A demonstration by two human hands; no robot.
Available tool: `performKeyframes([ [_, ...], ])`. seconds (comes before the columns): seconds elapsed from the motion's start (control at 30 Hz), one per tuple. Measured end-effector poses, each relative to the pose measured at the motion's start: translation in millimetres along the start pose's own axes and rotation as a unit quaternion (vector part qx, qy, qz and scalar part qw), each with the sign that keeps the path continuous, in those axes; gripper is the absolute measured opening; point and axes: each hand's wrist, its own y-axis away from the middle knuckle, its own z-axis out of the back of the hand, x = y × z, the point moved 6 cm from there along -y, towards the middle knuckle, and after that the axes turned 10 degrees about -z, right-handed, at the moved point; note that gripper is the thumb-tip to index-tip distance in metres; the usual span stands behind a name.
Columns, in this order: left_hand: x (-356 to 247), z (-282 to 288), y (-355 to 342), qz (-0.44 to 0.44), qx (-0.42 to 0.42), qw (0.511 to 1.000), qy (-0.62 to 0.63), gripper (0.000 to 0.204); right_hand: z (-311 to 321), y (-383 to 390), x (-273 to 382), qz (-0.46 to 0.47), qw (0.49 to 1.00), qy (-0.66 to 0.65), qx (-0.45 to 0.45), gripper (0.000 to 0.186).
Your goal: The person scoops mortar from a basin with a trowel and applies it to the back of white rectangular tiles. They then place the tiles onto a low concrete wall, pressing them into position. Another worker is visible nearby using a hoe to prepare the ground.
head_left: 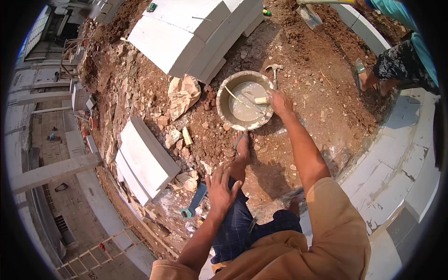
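Observation:
My right hand [281, 103] grips a pale-handled tool [262, 100] at the right rim of a round bucket [222, 105] of grey wet mixture [243, 106]. The tool's far end lies in or over the mixture and is hard to make out. A thin pale strip crosses the bucket's inside. A claw hammer [275, 69] lies on the dirt just beyond the rim. My left hand [223, 191] rests open by my left thigh, fingers apart and holding nothing. Near it on the ground lies a handsaw [196, 198] with a blue blade and green handle.
White blocks are stacked at top [168, 42] and lower left [142, 163]. Crumpled paper [182, 95] lies on the rubble. A co-worker [401, 65] stands at upper right with a shovel [309, 17]. A pale block wall [401, 154] runs along the right. Concrete beams [56, 172] span the left.

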Motion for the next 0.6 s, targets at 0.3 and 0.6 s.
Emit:
performKeyframes([
  [0.3,39.8,17.7,-34.7,0.021,-0.017,0.999,0.026,0.053,-82.5,-50.5,55.7,0.008,0.918,0.317,0.238,0.030],
  [0.6,-4.9,-0.6,-30.3,-0.038,-0.081,0.995,0.038,0.047,105.4,54.4,-22.5,-0.078,0.972,-0.020,0.222,0.041],
])
